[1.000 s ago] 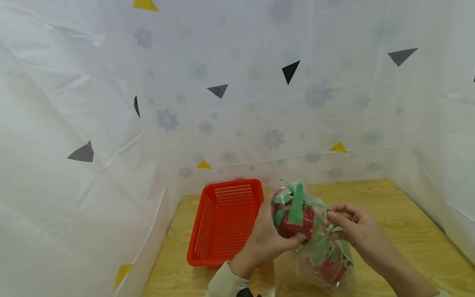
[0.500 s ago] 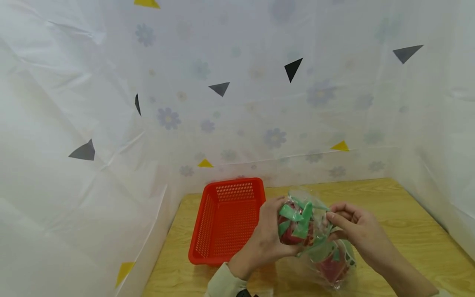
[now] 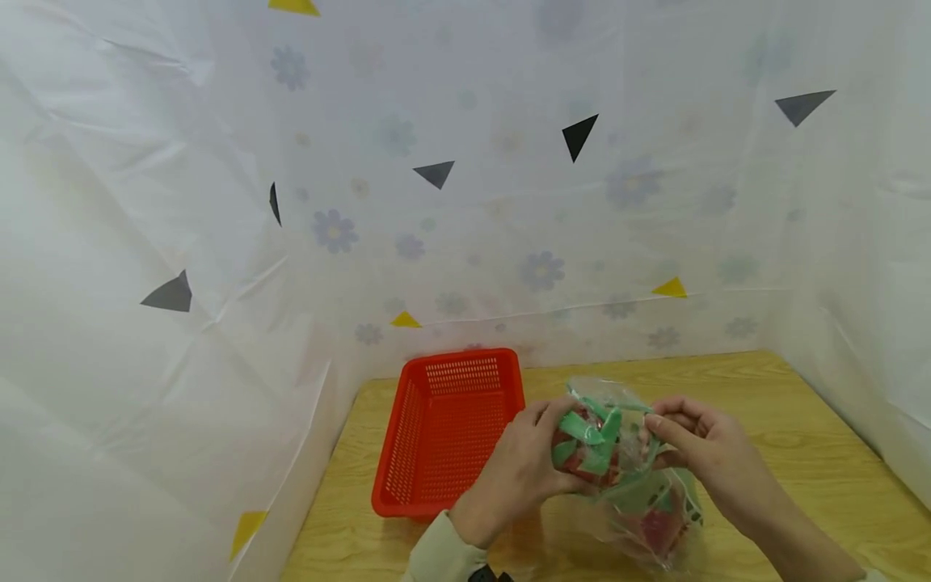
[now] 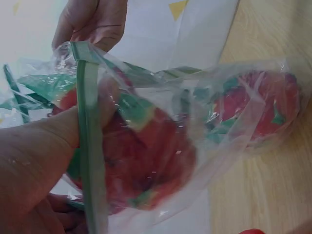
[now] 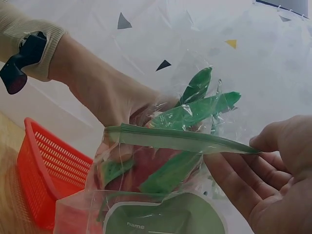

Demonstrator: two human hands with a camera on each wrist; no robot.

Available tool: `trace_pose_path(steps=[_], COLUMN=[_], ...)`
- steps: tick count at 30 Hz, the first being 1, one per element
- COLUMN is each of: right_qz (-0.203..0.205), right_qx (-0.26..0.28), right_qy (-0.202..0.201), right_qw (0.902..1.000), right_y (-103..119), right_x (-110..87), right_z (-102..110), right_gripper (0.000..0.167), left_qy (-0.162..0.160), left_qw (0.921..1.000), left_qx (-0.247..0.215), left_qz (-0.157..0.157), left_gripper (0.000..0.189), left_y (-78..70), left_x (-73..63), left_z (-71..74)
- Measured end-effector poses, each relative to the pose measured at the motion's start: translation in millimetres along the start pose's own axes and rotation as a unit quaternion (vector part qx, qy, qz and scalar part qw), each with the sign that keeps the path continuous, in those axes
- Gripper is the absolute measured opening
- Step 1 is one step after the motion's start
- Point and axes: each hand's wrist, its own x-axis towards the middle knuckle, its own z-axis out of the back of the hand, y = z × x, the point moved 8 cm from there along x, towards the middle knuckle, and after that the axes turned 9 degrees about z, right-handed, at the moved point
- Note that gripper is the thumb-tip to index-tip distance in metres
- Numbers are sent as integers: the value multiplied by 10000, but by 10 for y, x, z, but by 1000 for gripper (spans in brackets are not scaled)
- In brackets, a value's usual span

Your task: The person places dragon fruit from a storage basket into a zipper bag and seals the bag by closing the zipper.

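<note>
My left hand [image 3: 518, 462] grips a red dragon fruit [image 3: 585, 444] with green scales at the mouth of a clear zip bag. In the left wrist view the thumb reaches behind the green zip strip [image 4: 88, 146], and much of this dragon fruit [image 4: 151, 161] shows through the plastic. My right hand [image 3: 716, 457] pinches the end of the strip between thumb and fingers, as the right wrist view shows. A second red-and-green fruit [image 3: 660, 529] lies lower in the bag [image 5: 73, 209]. A green label [image 5: 165, 217] on the bag reads "name".
A red plastic basket [image 3: 377, 477] with slotted walls stands on the wood-grain table [image 3: 785, 420], left of my hands. White patterned sheeting [image 3: 494, 242] encloses the back and sides.
My left hand has moved right and slightly down with the dragon fruit, deeper into the bag mouth. My right hand keeps its pinch on the bag edge, nearly still.
</note>
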Motion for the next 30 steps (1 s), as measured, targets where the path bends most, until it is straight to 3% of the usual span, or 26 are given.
trace_pose_path(steps=[4, 9, 12, 15, 18, 20, 22, 26, 30], right_qz=[-9, 60, 136, 182, 181, 179, 165, 166, 194], right_qx=[-40, -76, 7, 111, 93, 49, 64, 130, 260], right_qy=[-64, -54, -33, -19, -53, -65, -74, -51, -115], right_qw=[10000, 9999, 9999, 9998, 9998, 9998, 9998, 9998, 9994], right_y=[-17, 0, 17, 24, 24, 19, 12, 7, 13], right_x=[0, 4, 6, 5, -3, -8, -11, -19, -32], right_z=[24, 1, -8, 3, 29, 47, 57, 56, 74], right_gripper=[28, 33, 33, 32, 30, 28, 26, 25, 23], left_qy=[-1, -52, 233, 872, 1540, 1738, 1750, 1485, 1281], left_qw=[9947, 9894, 9944, 9961, 9833, 9748, 9720, 9744, 9697], left_qx=[1029, 1447, 1021, 75, -975, -1400, -1569, -1664, -2012], left_qz=[-56, 115, 111, 48, 16, 34, 59, 277, 531], left_gripper=[103, 105, 101, 88, 76, 69, 65, 59, 53], left_y=[-23, 16, 36, 45, 26, 19, 15, 36, 68], left_x=[31, 5, 13, 34, 35, 34, 32, 37, 52], left_z=[-34, -97, -122, -154, -177, -170, -159, -134, -124])
